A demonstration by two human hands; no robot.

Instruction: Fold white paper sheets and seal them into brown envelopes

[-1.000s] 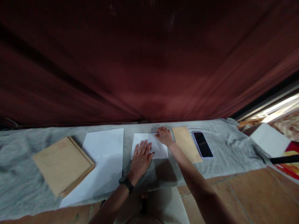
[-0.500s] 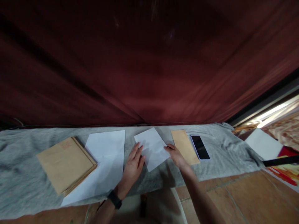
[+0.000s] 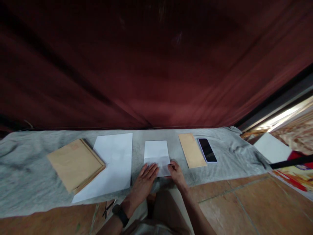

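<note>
A folded white sheet (image 3: 156, 151) lies upright on the grey cloth (image 3: 29, 169) in front of me. Its near edge is lifted into a small flap. My left hand (image 3: 144, 184) rests at the sheet's near left corner with fingers stretched out and a dark watch on the wrist. My right hand (image 3: 176, 173) pinches the near right corner of the sheet.
A stack of white paper (image 3: 111, 163) and a pile of brown envelopes (image 3: 75, 163) lie to the left. One brown envelope (image 3: 192, 150) and a dark phone (image 3: 207, 150) lie to the right. A red curtain (image 3: 146, 65) hangs behind. Tiled floor (image 3: 244, 202) is at the right.
The sheet has been turned from tilted to straight, short edge toward me. Both hands have drawn back from its sides to its near edge, which now lifts.
</note>
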